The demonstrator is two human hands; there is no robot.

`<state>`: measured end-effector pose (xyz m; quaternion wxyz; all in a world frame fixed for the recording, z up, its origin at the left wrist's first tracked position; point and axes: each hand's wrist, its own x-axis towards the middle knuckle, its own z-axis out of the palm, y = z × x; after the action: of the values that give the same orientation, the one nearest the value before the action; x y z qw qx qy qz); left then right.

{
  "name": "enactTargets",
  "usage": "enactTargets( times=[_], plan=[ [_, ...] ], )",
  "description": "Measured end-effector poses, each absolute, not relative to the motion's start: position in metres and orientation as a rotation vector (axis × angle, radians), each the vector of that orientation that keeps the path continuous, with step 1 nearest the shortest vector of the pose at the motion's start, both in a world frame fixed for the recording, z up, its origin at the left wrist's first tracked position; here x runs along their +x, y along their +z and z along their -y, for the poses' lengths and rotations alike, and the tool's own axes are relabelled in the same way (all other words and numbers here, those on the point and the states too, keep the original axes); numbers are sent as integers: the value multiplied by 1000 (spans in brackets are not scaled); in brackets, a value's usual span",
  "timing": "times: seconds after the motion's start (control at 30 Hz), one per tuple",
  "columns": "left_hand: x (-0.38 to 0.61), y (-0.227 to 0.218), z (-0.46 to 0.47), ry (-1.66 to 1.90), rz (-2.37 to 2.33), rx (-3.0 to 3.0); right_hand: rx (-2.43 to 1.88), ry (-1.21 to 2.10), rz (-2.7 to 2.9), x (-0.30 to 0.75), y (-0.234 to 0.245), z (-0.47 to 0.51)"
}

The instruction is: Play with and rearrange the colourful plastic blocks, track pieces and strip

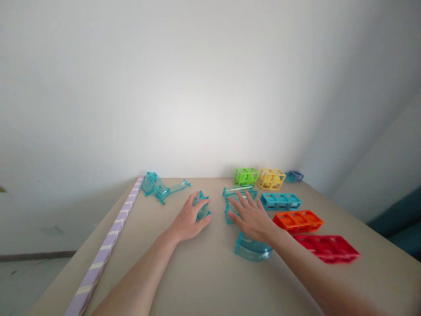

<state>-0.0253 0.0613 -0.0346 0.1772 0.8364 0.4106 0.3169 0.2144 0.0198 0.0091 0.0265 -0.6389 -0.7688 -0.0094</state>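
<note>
My left hand [190, 219] is curled around a small clear teal plastic piece [201, 207] on the beige table [184, 272]. My right hand [251, 217] reaches forward with its fingers stretched out over clear teal track pieces [237, 192], touching or just above them. A curved teal track piece [251, 250] lies under my right wrist.
More teal track pieces [161, 186] lie at the back left. To the right sit blocks in a row: green [246, 176], yellow [271, 179], small blue [294, 176], teal [280, 201], orange [297, 220], red [325, 248]. A lilac striped strip [105, 250] lines the table's left edge. A white wall stands behind.
</note>
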Motion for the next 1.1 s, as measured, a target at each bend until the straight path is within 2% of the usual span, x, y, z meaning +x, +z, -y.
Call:
enactTargets(
  times=[0.53,0.67,0.77,0.83,0.9,0.97,1.1],
  plan=[
    [16,-36,-107,913,-1353,2379,-1936,-39,2332,211,17,-40],
    [6,-30,-108,1234,-1351,2385,-1538,-192,2057,165,30,-10],
    [-15,-27,-107,1484,-1887,2151,-1147,-48,2070,114,22,16],
    [-31,-27,-108,1304,-2287,1982,-971,20,2185,87,7,22],
    [-43,-28,-111,1047,-2448,1953,-880,125,2279,73,-10,20],
    [-49,-29,-114,932,-2473,1990,-829,236,2342,71,-22,14],
    [-53,-29,-119,974,-2411,1978,-815,414,2330,82,-27,6]
  ],
)
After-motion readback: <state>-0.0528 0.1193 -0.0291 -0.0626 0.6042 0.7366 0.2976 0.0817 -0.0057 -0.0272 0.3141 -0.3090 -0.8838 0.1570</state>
